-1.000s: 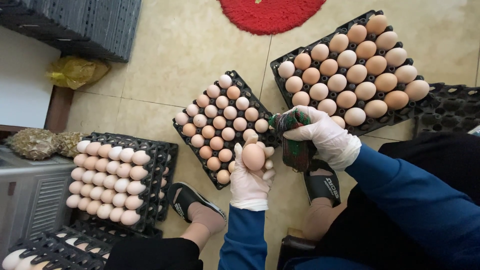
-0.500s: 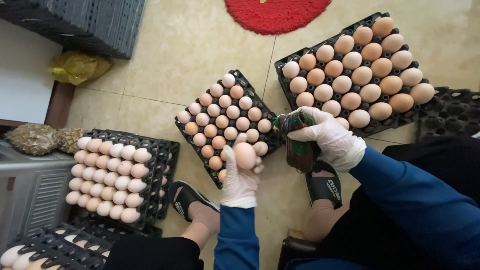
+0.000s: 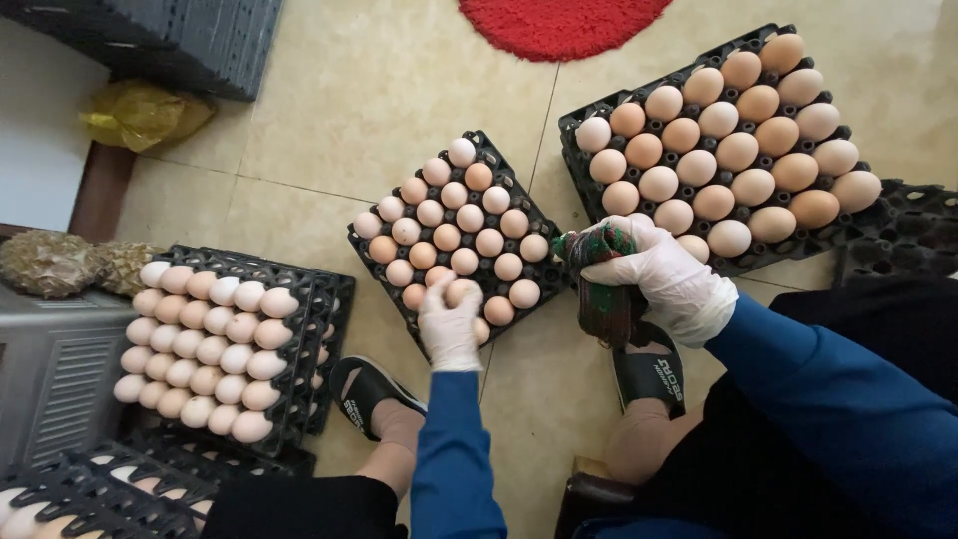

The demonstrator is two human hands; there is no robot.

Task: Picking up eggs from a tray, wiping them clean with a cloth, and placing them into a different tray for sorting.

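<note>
My left hand (image 3: pixel 450 324), in a white glove, is lowered onto the near corner of the middle black egg tray (image 3: pixel 364 247) and holds a tan egg (image 3: pixel 461 291) over a cell there. The tray is packed with several pale and tan eggs. My right hand (image 3: pixel 667 279), also gloved, grips a bunched dark cloth with red and green pattern (image 3: pixel 603 269) above my right foot. It sits just in front of the right black tray (image 3: pixel 577 128), which carries several larger brown eggs.
A stack of black trays (image 3: pixel 324 329) with pale eggs stands at the left, more trays (image 3: pixel 95 489) below it. Empty black trays (image 3: pixel 903 240) lie at the right. A red rug (image 3: pixel 559 20), a yellow bag (image 3: pixel 140 112), grey crates (image 3: pixel 180 35) and my sandalled feet (image 3: pixel 364 384) surround the floor space.
My left hand has carried the egg forward and down from mid-air onto the near corner of the middle tray. My right hand with the cloth has stayed put.
</note>
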